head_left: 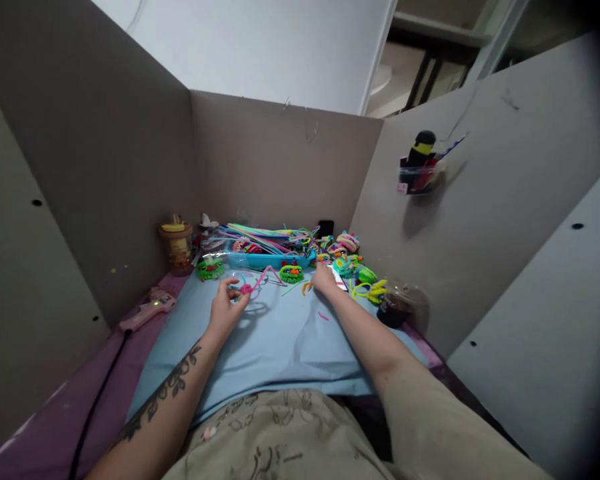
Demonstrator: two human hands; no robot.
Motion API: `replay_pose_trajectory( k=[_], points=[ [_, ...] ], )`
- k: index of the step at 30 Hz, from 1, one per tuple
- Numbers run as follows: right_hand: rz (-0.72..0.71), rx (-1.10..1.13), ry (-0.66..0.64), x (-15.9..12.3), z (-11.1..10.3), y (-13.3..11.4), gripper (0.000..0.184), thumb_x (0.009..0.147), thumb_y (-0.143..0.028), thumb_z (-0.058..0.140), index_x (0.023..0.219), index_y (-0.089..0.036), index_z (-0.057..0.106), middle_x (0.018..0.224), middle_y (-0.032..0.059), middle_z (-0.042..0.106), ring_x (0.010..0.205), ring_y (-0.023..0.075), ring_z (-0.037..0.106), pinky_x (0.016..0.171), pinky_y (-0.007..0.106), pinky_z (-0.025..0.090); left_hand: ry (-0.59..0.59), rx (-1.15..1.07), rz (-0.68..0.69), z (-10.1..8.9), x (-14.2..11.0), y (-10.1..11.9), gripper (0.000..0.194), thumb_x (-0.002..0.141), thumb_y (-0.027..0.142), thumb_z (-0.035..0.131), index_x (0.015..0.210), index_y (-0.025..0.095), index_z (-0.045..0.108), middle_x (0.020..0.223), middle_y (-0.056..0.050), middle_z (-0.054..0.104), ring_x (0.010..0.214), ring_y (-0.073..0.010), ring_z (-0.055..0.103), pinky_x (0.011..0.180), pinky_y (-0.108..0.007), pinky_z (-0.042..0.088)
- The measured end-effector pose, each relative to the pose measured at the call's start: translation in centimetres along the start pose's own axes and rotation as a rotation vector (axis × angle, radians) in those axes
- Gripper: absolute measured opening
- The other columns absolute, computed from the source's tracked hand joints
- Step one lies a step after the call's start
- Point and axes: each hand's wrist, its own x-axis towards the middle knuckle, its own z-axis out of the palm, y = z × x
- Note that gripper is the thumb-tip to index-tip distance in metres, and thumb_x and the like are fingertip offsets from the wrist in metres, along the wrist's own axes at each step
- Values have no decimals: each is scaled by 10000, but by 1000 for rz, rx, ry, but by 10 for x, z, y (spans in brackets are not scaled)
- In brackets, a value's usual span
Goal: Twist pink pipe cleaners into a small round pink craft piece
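My left hand (pixel 227 303) pinches a pink pipe cleaner (pixel 247 289) between thumb and fingers. It is wound into a small knot, and one long bent end sticks up to the right. A pale blue pipe cleaner loop shows beside it. My right hand (pixel 324 277) reaches to the back right, its fingers drawn together. Whatever they may hold is hidden. Next to that hand lies a phone with a lit screen (pixel 339 279). A short orange curl (pixel 307 288) and a pink snippet (pixel 323 316) rest on the blue cloth (pixel 275 340). Between my hands sits a green pipe cleaner figure (pixel 291 273).
A blue tray (pixel 275 261) heaped with pipe cleaners stands at the back. Colourful finished pieces (pixel 347 243) pile up right of it. A dark jar (pixel 394 308) stands far right, a lidded cup (pixel 177 247) at left. A pink glue gun (pixel 147 313) with a cord lies left.
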Motion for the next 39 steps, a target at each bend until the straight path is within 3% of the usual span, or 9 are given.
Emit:
replay_pose_trajectory(
  k=[3, 7, 15, 18, 20, 22, 24, 30, 39],
  points=[
    [-86, -33, 24, -27, 6, -7, 322, 783, -183, 489, 1096, -113, 527, 1127, 179, 553, 1103, 284, 485, 881, 331, 391, 4, -18, -6, -1, 1, 1, 427, 680, 347, 639, 1038, 197, 460, 642, 35, 596, 626, -138, 591, 647, -251, 425],
    [-32, -69, 27, -55, 13, 6, 338, 806, -201, 461, 1120, -87, 509, 1139, 207, 539, 1090, 301, 491, 886, 348, 383, 6, -52, -23, 1, 1, 1, 418, 669, 349, 648, 1017, 197, 473, 639, 36, 595, 618, -140, 592, 646, -256, 428],
    [112, -13, -23, -44, 9, 16, 384, 830, -203, 452, 1183, -52, 475, 1221, 239, 490, 1154, 294, 465, 929, 336, 354, -11, -48, -8, 1, 1, 2, 415, 680, 344, 642, 1022, 200, 457, 643, 36, 592, 637, -135, 591, 646, -246, 419],
    [37, 87, 49, -55, -1, -4, 324, 823, -219, 479, 1108, -78, 538, 1150, 214, 540, 1119, 284, 480, 905, 331, 370, -13, -76, -30, 1, 2, 6, 413, 675, 345, 646, 1011, 199, 456, 630, 41, 588, 616, -128, 583, 630, -240, 415],
    [-174, 227, 130, -69, -7, -29, 239, 815, -225, 492, 1008, -132, 597, 1061, 156, 589, 1053, 249, 509, 882, 315, 381, -12, -104, -48, 2, 2, 9, 413, 670, 341, 649, 1002, 197, 451, 609, 47, 582, 592, -124, 576, 621, -238, 415],
    [-433, 457, 75, -85, -9, -60, 165, 808, -235, 500, 873, -182, 641, 902, 72, 633, 899, 196, 558, 806, 288, 413, -10, -135, -55, 2, 2, 12, 419, 668, 331, 652, 1002, 196, 439, 585, 55, 570, 570, -119, 569, 608, -233, 411],
    [-533, 706, 29, -97, -7, -91, 134, 768, -264, 559, 833, -201, 658, 814, 25, 638, 763, 163, 564, 726, 274, 430, -2, -167, -53, 2, 2, 13, 430, 667, 315, 656, 1009, 196, 425, 566, 63, 559, 549, -113, 561, 589, -224, 404],
    [-441, 1211, -6, -106, 22, -132, 220, 706, -392, 633, 744, -179, 668, 694, -2, 592, 664, 140, 516, 641, 257, 418, -49, -214, -54, 2, 1, 8, 443, 670, 304, 664, 1015, 196, 408, 575, 57, 573, 556, -111, 573, 587, -217, 411],
    [-401, 1180, 63, -110, 23, -119, 160, 672, -333, 663, 674, -181, 613, 984, 46, 487, 946, 175, 500, 699, 245, 429, -118, -179, -107, 7, -1, 11, 504, 644, 361, 678, 1043, 180, 430, 567, 59, 569, 537, -111, 562, 561, -216, 411]
  ],
)
